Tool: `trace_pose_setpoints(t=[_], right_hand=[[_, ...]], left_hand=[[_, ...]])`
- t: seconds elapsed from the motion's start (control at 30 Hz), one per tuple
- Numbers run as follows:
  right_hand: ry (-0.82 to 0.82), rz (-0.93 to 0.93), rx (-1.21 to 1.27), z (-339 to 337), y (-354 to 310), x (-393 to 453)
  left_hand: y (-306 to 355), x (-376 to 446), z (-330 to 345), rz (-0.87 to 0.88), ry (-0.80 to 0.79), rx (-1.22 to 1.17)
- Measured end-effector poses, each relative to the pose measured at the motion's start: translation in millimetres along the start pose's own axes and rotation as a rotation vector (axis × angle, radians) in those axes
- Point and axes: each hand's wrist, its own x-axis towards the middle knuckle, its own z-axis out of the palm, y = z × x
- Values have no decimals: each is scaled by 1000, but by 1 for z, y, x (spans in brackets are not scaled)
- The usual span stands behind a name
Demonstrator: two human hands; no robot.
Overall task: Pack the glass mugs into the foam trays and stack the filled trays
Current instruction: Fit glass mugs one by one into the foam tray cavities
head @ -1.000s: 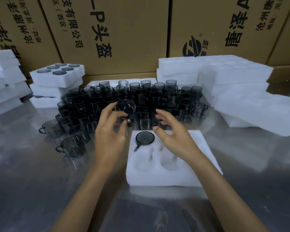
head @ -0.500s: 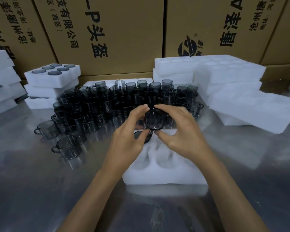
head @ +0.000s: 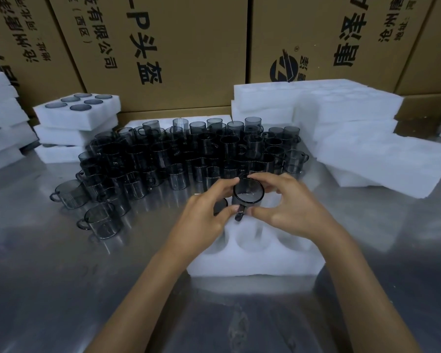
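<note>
Both hands on one glass mug [head: 248, 192]: left hand [head: 204, 217] & right hand [head: 288, 210] each w/ grip pinched on its rim, over foam tray [head: 255, 263] back row. Handle faces the person. Loose mugs [head: 189, 154] crowd tabletop [head: 61, 289] behind.

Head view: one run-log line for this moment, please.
step: seating mug in foam tray | left hand: holding mug | right hand: holding mug

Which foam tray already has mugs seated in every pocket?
The top tray of the back-left stack: dark mug rims fill its pockets. The tray under the hands shows empty pockets.
</note>
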Motion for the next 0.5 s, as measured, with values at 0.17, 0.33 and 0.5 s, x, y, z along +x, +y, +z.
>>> trace_pose_setpoints(t=[0.17, 0.33, 0.5], right_hand=[[-11, 40, -1, 2, 3, -1], [-64, 111, 153, -2, 6, 2], [-76, 75, 54, -3, 14, 1]], left_hand=[[0, -1, -1, -39, -53, 98], [1, -4, -3, -52, -105, 99], [-1, -3, 1, -38, -188, 324]])
